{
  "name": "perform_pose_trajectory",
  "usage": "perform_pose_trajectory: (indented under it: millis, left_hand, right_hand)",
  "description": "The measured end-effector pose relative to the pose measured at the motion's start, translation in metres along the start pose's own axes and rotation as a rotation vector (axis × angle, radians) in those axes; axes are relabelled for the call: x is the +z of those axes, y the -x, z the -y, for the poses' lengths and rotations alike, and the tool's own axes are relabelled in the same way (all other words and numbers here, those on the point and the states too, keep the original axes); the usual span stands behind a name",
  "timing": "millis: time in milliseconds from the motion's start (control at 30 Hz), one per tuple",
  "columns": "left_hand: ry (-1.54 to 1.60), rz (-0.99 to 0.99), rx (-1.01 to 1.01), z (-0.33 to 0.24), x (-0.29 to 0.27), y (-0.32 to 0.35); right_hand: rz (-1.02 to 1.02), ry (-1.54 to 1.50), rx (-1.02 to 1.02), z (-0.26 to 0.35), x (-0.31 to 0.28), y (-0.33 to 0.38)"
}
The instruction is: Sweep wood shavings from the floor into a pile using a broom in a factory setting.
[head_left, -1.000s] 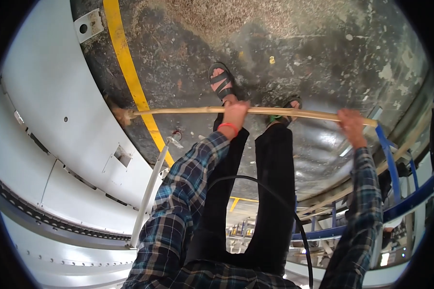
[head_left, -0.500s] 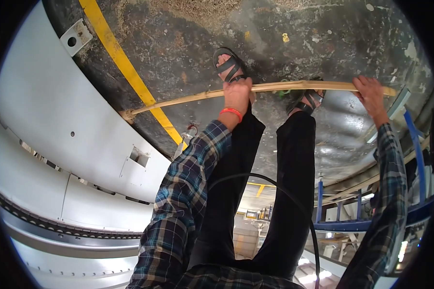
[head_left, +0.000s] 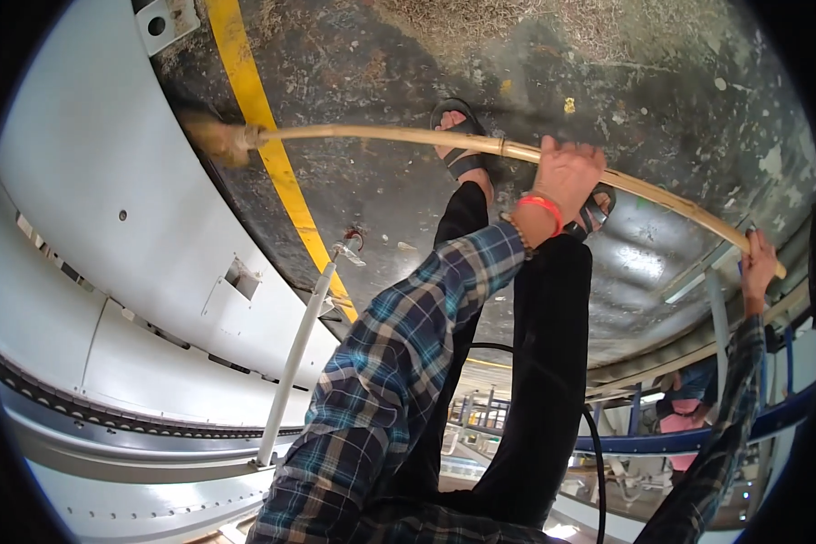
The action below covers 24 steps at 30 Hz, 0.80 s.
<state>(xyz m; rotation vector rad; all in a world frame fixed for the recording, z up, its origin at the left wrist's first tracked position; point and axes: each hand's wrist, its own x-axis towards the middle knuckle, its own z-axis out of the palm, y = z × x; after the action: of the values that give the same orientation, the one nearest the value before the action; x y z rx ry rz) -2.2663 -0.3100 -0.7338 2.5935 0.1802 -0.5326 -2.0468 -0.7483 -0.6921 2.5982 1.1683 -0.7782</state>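
A long-handled broom (head_left: 408,135) with a bamboo stick lies across the view, bowed by the lens. Its bristle head (head_left: 218,139), smeared by motion, is at the left beside the white machine's lower edge. My left hand (head_left: 571,177), with a red wristband, is closed round the middle of the stick, over my right sandal. Near the stick's right end, my right hand (head_left: 760,267) is closed round it.
A white machine panel (head_left: 91,208) curves along the left, by a yellow floor line (head_left: 276,172) and a slanting pole (head_left: 296,363). Brown debris (head_left: 508,27) covers the far floor. A blue rail (head_left: 635,444), a black cable (head_left: 595,453) and a person in pink (head_left: 684,415) are at lower right.
Both hands have moved right with the broom, the right hand also nearer to me. The bristle head, hidden by the machine's edge before, now shows on the floor.
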Motion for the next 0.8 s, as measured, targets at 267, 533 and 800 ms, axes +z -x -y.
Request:
perform_pose_trajectory:
  millis: [267, 533, 800]
  left_hand:
    - [-0.038, -0.002, -0.068, 0.098, -0.019, 0.067]
    - [-0.357, -0.038, -0.201, 0.238, -0.023, 0.099]
    - [-0.489, -0.173, -0.381, 0.323, -0.061, 0.155]
  right_hand:
    - [0.133, -0.209, -0.101, 0.069, 0.006, -0.02]
    - [0.036, -0.27, -0.114, 0.231, 0.049, -0.083]
    - [0.173, -0.306, -0.136, 0.358, 0.008, -0.12]
